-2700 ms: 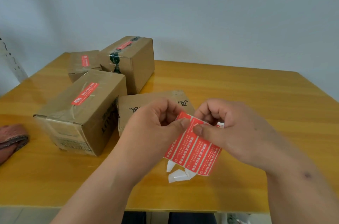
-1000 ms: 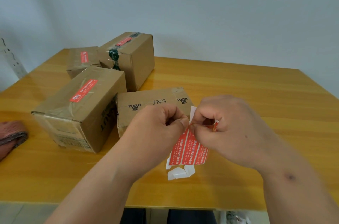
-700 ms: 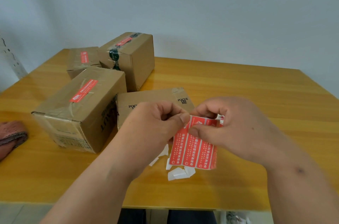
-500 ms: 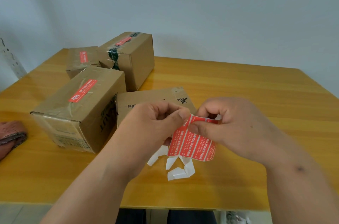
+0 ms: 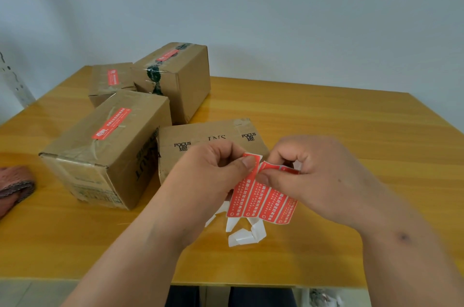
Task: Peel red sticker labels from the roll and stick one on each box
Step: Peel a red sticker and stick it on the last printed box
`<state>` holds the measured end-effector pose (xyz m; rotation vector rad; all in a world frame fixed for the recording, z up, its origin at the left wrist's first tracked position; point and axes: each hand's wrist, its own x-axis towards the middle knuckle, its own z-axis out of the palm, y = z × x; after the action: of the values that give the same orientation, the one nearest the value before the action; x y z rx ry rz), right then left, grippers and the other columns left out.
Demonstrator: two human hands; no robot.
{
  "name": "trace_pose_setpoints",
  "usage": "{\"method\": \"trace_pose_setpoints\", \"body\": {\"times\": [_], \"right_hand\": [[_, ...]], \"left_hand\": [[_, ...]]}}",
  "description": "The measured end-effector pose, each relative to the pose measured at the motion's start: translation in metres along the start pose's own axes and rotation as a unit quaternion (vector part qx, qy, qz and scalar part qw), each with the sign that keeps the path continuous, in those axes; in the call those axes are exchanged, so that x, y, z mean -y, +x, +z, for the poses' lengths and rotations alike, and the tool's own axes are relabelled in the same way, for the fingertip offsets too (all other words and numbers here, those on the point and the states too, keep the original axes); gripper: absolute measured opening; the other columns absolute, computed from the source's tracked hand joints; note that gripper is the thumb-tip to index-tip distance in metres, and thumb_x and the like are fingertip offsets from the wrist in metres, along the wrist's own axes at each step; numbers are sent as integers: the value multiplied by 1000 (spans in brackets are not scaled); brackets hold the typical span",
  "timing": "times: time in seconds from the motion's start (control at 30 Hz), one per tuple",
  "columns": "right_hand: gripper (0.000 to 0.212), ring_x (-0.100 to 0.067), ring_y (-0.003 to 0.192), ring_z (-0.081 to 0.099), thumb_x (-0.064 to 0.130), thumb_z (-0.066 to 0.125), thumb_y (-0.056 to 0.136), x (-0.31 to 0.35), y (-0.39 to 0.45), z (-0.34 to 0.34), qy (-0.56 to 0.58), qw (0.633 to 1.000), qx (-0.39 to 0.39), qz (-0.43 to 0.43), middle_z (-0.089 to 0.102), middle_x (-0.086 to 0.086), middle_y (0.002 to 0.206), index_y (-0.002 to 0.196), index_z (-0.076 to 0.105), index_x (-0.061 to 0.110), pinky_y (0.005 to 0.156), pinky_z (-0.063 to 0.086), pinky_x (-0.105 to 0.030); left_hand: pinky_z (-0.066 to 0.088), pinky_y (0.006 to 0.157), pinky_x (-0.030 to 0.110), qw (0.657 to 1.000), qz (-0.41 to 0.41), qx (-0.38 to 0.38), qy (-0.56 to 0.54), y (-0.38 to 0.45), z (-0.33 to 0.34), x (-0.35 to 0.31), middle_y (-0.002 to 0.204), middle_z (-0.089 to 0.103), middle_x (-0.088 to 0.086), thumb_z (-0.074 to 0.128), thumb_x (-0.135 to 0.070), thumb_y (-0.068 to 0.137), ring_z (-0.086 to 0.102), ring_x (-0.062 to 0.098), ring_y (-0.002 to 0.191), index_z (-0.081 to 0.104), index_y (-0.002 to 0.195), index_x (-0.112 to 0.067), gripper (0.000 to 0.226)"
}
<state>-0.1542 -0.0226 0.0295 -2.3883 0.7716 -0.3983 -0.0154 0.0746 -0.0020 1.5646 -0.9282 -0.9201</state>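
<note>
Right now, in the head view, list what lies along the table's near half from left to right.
Pink cloth → big box with a red sticker → left hand → strip of red stickers → right hand.

A makeshift packing station — taped cardboard boxes (image 5: 108, 146) crowd a yellow wooden table (image 5: 339, 131) left of and beyond the hands, a bare pale wall (image 5: 276, 10) behind.

The flat box (image 5: 200, 134) reads "FOCUS ON ME" twice, with "INS" between.
</note>
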Motion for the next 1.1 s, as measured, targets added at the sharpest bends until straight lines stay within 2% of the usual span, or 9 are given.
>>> {"method": "trace_pose_setpoints", "body": {"times": [0.1, 0.2, 0.37, 0.5, 0.7, 0.87, 0.97, 1.1], "right_hand": [[22, -4, 61, 62, 44, 67, 78, 1, -1, -2, -1, 1000, 0, 0, 65, 12, 69, 69, 65, 24, 49, 47, -19], [19, -1, 63, 64, 42, 72, 76, 0, 0, -3, 16, 1000, 11, 18, 68, 12, 73, 70, 64, 25, 51, 49, -18], [20, 4, 64, 64, 37, 80, 69, -3, 3, -4, 50, 997, 32, 43, 69, 19, 73, 73, 63, 27, 50, 43, -10], [19, -2, 61, 66, 37, 78, 73, -4, 4, -4, 50, 996, 44, 62, 71, 12, 71, 71, 67, 21, 48, 44, -13], [27, -13, 56, 63, 38, 72, 78, -1, 2, -1, 9, 998, 46, 48, 69, 3, 66, 69, 65, 14, 48, 46, -32], [33, -5, 49, 56, 42, 67, 80, 0, 0, -1, -43, 999, 18, 26, 62, 7, 61, 65, 57, 14, 42, 38, -21], [34, -4, 51, 57, 43, 67, 79, 1, -1, -1, -39, 999, 13, 22, 63, 9, 65, 63, 55, 15, 41, 37, -18], [23, 0, 62, 67, 42, 79, 69, 1, 2, -2, 38, 995, 55, 69, 71, 14, 74, 72, 65, 24, 53, 50, -16]], "left_hand": [[57, 75, 30, 1000, -5, -2, 0, 1, 0, -1, 75, 74, 2, 58, -40, 86, 72, 17, 73, 67, 86, -16, 25], [58, 75, 32, 1000, 0, -2, 4, 1, -1, -3, 78, 75, 2, 59, -38, 86, 73, 18, 75, 68, 88, -17, 23], [59, 74, 28, 1000, 20, -1, 3, -1, -4, -6, 81, 76, -1, 59, -46, 72, 74, 16, 76, 70, 93, -20, 35], [60, 72, 26, 999, 22, 26, -1, -3, -7, -6, 82, 77, 0, 64, -39, 76, 74, 16, 78, 71, 94, -21, 26], [60, 66, 23, 999, 22, 5, 25, -1, -5, -4, 78, 76, 0, 66, -28, 85, 74, 15, 74, 68, 88, -16, 13], [59, 62, 21, 1000, 13, -4, 4, 0, -2, -4, 78, 76, 4, 63, -26, 88, 74, 16, 72, 66, 86, -13, 13], [58, 65, 25, 1000, 5, -9, -3, 1, -1, -3, 80, 75, 5, 63, -28, 87, 74, 18, 73, 65, 88, -14, 14], [56, 60, 22, 1000, 13, -18, -5, 0, 0, -3, 79, 75, 2, 65, -31, 84, 74, 16, 71, 66, 86, -19, 12]]}}
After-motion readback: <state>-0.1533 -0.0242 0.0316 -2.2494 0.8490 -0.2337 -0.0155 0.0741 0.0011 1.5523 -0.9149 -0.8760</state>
